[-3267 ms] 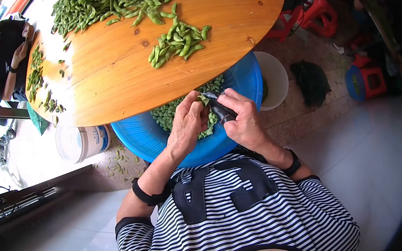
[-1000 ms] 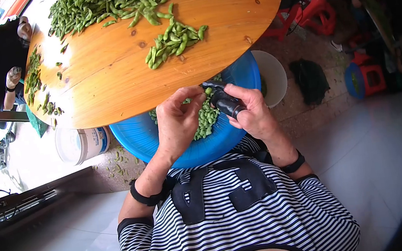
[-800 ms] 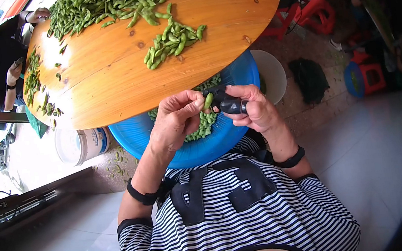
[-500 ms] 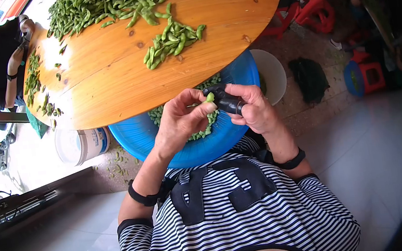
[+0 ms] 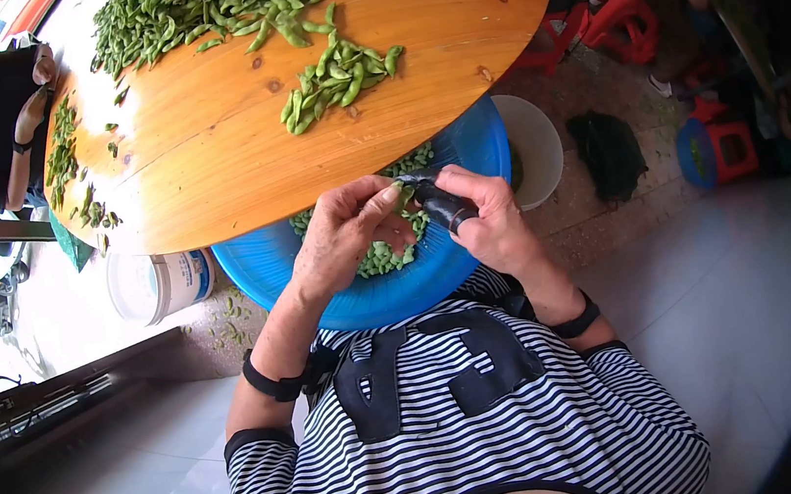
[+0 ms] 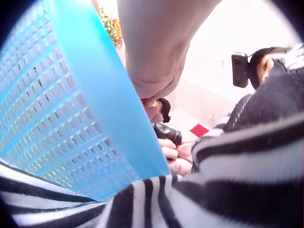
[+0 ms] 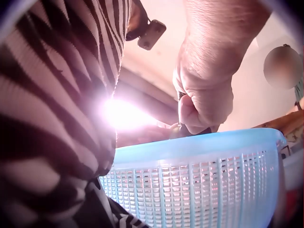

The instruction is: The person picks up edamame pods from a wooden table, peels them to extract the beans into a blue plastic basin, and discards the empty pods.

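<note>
1. Left hand: thumb and forefinger pinching green pod.
2. Right hand: fingers curled round black tool.
3. Blue basket, below fingers: green beans inside.
4. White bucket, right of fingers: greenish contents, unclear.

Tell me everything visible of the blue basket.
The blue basket looks round and plastic, with a smooth solid rim and, in the wrist views, slotted lattice walls. It opens upward and holds loose green beans. The wooden table hides its far side from the head camera, and the left hand and right hand above it block part of its inside. Its near side lies against or close to the striped clothing; which, and what supports it, I cannot tell.
</note>
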The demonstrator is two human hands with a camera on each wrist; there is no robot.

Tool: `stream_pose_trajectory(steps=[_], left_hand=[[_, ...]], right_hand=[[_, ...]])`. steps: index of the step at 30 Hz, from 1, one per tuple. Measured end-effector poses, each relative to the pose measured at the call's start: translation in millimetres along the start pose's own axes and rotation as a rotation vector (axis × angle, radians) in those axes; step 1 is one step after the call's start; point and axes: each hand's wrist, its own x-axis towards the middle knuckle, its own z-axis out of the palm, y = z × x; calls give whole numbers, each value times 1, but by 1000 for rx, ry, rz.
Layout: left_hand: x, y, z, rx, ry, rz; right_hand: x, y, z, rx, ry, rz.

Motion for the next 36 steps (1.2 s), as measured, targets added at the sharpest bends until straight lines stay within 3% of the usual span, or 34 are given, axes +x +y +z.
stream_pose_trajectory(steps=[2,7,10,12,27,31,33,34,36], left_hand=[[-1,0,8,-83,47,-5],[1,-15,12,-238,83,11],[1,-23,14,-229,110,-10],[4,-26,19,-407,141,6],[12,-34,24,-704,188,56],[13,-36,22,-701,255,16],[15,-47,4,-688,-67,72],[14,-47,2,-687,-68,71],[6,-40,5,-241,72,-1]], right_hand=[[-1,4,8,-383,160,-277],[-2,7,12,-463,163,-238],[-3,9,21,-544,198,-293],[-2,17,26,-619,276,-396],[1,17,18,-529,243,-374],[3,20,9,-427,202,-322],[4,22,1,-386,210,-289],[3,23,-3,-347,215,-255],[-2,17,-12,-334,222,-243]])
